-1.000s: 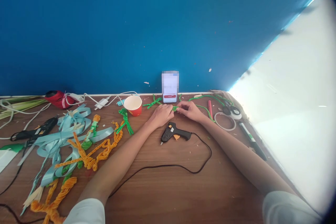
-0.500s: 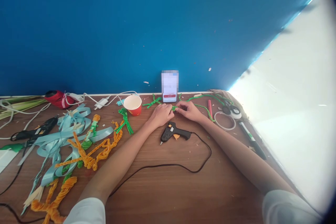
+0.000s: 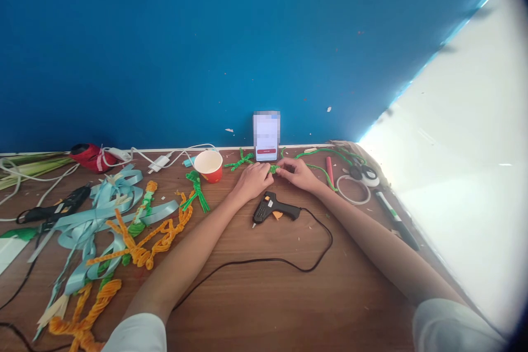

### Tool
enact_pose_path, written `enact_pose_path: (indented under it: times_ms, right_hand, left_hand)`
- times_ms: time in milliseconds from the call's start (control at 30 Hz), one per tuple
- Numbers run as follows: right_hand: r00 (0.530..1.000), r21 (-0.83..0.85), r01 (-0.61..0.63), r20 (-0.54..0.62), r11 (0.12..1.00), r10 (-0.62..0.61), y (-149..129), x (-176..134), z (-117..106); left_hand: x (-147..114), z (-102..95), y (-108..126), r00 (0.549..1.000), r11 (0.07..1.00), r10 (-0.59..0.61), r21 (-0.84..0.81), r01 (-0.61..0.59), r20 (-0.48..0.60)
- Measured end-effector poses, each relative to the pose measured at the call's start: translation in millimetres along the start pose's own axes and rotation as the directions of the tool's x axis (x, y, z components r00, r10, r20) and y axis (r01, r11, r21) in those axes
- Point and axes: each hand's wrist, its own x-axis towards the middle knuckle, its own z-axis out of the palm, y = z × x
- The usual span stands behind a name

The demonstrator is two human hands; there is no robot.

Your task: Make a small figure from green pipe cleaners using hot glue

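Note:
Between my two hands, just in front of the propped phone point(image 3: 267, 136), is a short length of fuzzy green pipe cleaner point(image 3: 273, 169). My left hand point(image 3: 253, 180) is closed on its left end, mostly covering it. The thumb and fingers of my right hand point(image 3: 297, 174) pinch its right end. A black hot glue gun point(image 3: 272, 208) lies on the table just below my hands, its nozzle pointing to the lower left. Knotted green pipe cleaners point(image 3: 239, 160) rest left of the phone, and a green tied bundle point(image 3: 197, 191) lies nearer the paper cup point(image 3: 208, 165).
Light blue ribbon point(image 3: 82, 220) and orange twisted pipe cleaners point(image 3: 140, 247) cover the left side, beside a second glue gun point(image 3: 61, 204). A red stick point(image 3: 330, 172), a white ring point(image 3: 353, 190) and a marker point(image 3: 388, 206) lie at the right. The blue wall point(image 3: 185, 55) stands behind.
Almost nothing differs. Both hands stay in place on the green pipe cleaner, and the view has shifted very slightly.

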Motion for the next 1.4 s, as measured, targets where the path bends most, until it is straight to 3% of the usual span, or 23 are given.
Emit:
enact_pose_path:
  times_ms: [467, 833, 1400]
  right_hand:
    - [0.996, 0.031, -0.022, -0.087, 0.999, 0.024, 0.0, -1.4, -0.2]
    - [0.999, -0.012, 0.007, -0.036, 1.0, -0.008, -0.2, -1.4, -1.6]
    - [0.999, 0.075, -0.013, 0.052, 0.997, 0.009, -1.3, -1.3, -3.7]
  left_hand:
    - [-1.3, -1.7, -0.3, 1.0, 0.996, -0.025, -0.083, 0.024, -0.006]
    - [-1.2, -0.9, -0.1, 0.999, 0.998, -0.032, -0.047, 0.034, 0.028]
    - [-2.1, 2.0, -3.3, 0.999, 1.0, 0.03, -0.004, -0.03, 0.037]
